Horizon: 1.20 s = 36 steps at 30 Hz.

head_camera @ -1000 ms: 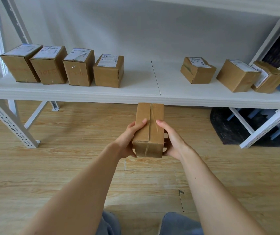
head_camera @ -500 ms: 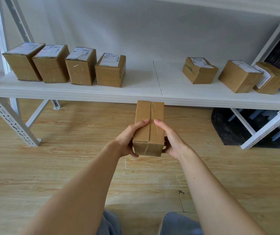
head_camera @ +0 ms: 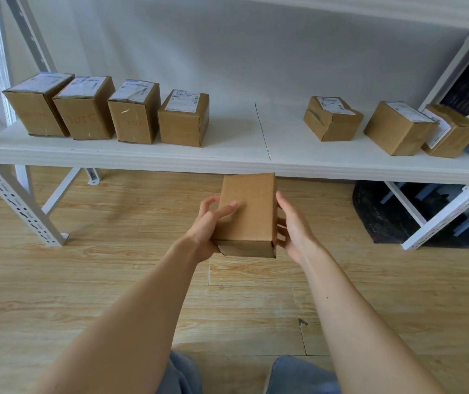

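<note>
Firmly in grasp of left hand (head_camera: 205, 233), right hand (head_camera: 294, 231): closed box (head_camera: 248, 214), contents hidden.

White shipping labels (head_camera: 183, 100) with barcodes sit on the seven cardboard boxes (head_camera: 183, 123) lined along the shelf (head_camera: 131, 155), their print too small to read. Faint red handwriting (head_camera: 81, 118) marks the fronts of three boxes at left, likewise illegible.

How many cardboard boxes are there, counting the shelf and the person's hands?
Left-row labelled boxes on the shelf: 4
Right-group labelled boxes: 3
Cardboard box held by left hand and right hand: 1
Total: 8
</note>
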Motion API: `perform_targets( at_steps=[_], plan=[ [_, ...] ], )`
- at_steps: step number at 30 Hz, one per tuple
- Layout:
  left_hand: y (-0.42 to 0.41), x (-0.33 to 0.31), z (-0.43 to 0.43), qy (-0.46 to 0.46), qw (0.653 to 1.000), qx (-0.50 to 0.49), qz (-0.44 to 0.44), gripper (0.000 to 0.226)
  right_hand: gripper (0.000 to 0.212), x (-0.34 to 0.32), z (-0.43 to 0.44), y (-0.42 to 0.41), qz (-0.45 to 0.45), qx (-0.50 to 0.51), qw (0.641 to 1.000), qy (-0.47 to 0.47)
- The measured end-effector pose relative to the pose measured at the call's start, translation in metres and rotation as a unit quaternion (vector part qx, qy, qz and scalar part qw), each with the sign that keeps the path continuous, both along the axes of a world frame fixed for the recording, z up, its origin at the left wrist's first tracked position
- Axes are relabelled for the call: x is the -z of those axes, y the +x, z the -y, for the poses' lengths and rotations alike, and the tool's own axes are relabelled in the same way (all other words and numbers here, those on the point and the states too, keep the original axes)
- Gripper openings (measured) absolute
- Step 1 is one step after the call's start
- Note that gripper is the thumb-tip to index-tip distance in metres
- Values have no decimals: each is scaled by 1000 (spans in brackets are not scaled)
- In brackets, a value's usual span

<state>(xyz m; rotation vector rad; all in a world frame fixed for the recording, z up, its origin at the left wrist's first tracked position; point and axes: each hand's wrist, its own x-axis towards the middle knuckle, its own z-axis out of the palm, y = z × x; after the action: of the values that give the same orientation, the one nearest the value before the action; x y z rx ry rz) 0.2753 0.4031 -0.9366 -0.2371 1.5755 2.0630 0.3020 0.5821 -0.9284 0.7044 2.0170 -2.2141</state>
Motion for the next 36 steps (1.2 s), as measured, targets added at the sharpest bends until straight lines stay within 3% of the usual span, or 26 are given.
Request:
perform_targets(
  at_steps=[3,6,8,13,18,21,25,29,32,36],
  plan=[
    [0,2,-5,-19,1000,1,7,56,69,0,3,-4,-14,-14,1000,7],
    [-3,3,-8,-15,1000,11,23,96,90,2,6,-5,-7,-27,1000,14],
    [-3,5,-8,-21,999,11,29,106,98,2,7,-4,-2,-30,999,23],
    [-4,2,-5,-19,999,31,1,65,68,-2,8,-1,-17,-19,999,24],
    [-8,1,-2,-12,1000,15,10,66,65,1,14,-3,-27,-12,1000,9],
    [-13,6,1,5,999,-18,51,66,53,2,16,-3,-46,-16,994,96],
    [-14,9,4,-15,998,-58,35,42,56,4,13,-4,-57,4,985,164],
    [-13,8,0,11,999,-31,-11,51,51,-7,19,-1,-21,-34,995,89],
    [-9,4,-5,-4,999,-25,-45,50,60,-8,20,2,-3,-69,996,64],
    [-7,2,-3,14,999,8,-43,48,47,-6,17,5,32,-64,996,43]
  ],
)
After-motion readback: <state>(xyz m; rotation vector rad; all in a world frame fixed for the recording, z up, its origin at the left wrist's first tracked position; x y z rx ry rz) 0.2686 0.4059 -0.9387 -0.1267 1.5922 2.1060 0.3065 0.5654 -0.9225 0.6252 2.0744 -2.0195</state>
